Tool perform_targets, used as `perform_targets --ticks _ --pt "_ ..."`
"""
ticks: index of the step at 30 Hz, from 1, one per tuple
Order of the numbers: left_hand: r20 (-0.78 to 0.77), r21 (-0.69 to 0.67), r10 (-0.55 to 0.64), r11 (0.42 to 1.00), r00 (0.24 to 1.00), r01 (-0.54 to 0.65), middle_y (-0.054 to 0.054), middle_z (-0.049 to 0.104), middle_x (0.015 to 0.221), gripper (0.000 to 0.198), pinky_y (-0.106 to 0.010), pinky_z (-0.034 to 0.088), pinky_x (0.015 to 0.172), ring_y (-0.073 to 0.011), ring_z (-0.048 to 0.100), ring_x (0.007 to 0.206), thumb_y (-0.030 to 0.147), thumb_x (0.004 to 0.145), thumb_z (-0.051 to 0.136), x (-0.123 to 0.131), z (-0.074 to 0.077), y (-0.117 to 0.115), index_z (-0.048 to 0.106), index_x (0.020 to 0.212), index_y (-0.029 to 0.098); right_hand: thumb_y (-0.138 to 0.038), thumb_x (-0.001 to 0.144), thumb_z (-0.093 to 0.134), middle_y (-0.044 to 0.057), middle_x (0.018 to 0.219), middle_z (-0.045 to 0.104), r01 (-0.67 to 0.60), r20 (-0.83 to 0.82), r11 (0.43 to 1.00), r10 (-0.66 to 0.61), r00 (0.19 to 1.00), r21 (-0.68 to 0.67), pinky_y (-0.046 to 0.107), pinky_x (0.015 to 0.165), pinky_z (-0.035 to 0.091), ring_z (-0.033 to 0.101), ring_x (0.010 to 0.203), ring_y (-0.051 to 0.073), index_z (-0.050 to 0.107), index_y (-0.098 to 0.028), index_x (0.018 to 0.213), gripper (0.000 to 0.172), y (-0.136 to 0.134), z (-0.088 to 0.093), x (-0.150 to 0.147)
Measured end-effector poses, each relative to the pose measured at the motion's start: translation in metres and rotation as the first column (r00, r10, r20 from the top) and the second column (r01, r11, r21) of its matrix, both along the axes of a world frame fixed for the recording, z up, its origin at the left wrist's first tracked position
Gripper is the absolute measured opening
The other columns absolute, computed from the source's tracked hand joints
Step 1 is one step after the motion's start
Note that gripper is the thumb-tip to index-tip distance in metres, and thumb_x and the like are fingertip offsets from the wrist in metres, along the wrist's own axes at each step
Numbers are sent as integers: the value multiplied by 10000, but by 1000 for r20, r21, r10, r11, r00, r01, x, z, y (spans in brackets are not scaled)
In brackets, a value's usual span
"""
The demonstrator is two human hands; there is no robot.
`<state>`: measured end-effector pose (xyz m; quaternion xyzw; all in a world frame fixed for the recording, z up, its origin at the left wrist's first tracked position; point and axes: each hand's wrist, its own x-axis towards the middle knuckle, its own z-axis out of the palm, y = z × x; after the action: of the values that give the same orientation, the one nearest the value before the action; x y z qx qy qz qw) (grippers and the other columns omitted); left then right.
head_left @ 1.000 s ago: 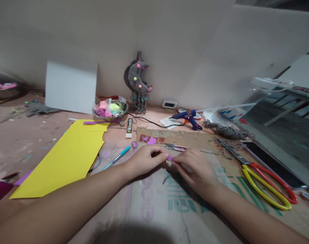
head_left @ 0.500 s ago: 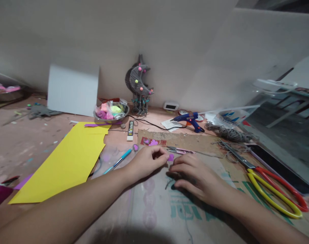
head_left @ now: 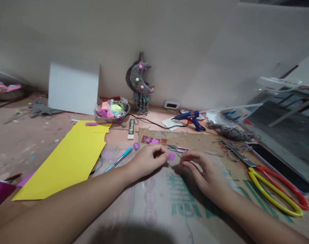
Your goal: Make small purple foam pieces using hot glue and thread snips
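My left hand (head_left: 150, 159) pinches a small purple foam or paper piece (head_left: 171, 156) between thumb and forefinger; the piece sticks out to the right of the fingertips. Just to the right, my right hand (head_left: 205, 173) hovers over the plastic-covered cardboard (head_left: 154, 193) with thumb and forefinger drawn together. Whatever it may hold is too small or hidden to make out. Behind the hands lie thread snips (head_left: 177, 149) and purple cut-out shapes (head_left: 153, 141). A blue pen (head_left: 120, 159) rests left of my left hand, beside a small purple heart (head_left: 136, 146).
Yellow card (head_left: 65, 159) lies at left. Behind are a bowl of coloured clay (head_left: 112, 112), a moon-shaped ornament (head_left: 141, 79) and a blue glue gun (head_left: 190, 117) with its cord. Large scissors (head_left: 271, 189), a phone (head_left: 281, 166) and grey cord (head_left: 230, 131) lie right.
My right hand has drawn back slightly right and its fingers have closed together. The short grey strand beneath it no longer shows on the plastic. My left hand keeps its pinch.
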<state>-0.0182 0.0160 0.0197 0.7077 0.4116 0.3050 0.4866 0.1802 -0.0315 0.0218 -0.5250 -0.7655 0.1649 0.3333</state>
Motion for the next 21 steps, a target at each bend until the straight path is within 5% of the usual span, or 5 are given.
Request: perform_targets --ticks 7,14,21 --pt "-28 18 -69 997 997 69 -13 657 736 174 -209 415 619 -124 574 693 257 798 509 1 4 -2 637 750 150 -383 817 536 70 835 715 190 -188 942 -247 951 -277 325 681 520 672 759 212 620 -183 977 269 8 -2 -4" --pt "-39 95 -96 991 995 100 -3 657 737 152 -204 417 634 -118 568 701 249 777 539 2 -5 -1 656 749 155 -315 778 563 29 827 714 137 -120 960 -170 978 -245 320 755 495 648 772 191 689 -210 821 169 7 2 -13" --pt "-14 86 -108 990 994 109 -7 669 756 164 -207 429 646 -124 583 719 267 790 543 1 -3 -1 661 761 158 -348 794 577 14 727 705 1 -251 921 -107 962 -389 259 641 485 646 671 156 639 -200 788 160 6 1 -15"
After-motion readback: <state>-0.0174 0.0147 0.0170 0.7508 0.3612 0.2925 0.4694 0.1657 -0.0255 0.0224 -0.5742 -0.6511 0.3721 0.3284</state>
